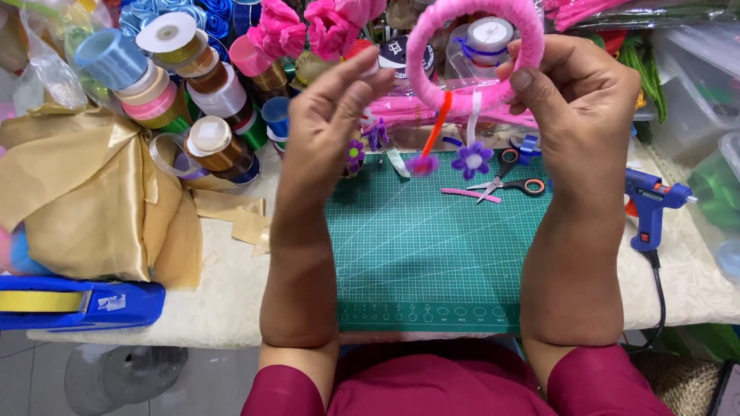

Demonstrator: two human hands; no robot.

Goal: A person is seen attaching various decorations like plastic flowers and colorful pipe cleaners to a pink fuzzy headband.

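Observation:
A fuzzy pink ring (420,38) is held up above the green cutting mat (432,254). My right hand (578,100) grips the ring's right side. My left hand (327,115) pinches its left side with fingertips. From the ring's bottom hang an orange ribbon (439,127) ending in a small pink-purple flower (422,163), and a white ribbon (474,115) ending in a purple flower (471,159).
Scissors (509,181) and a pink strip (470,195) lie on the mat's far edge. A blue glue gun (651,204) stands at right. Ribbon spools (193,92), gold fabric (85,192) and a blue tape dispenser (77,304) fill the left. Pink flowers (308,27) stand behind.

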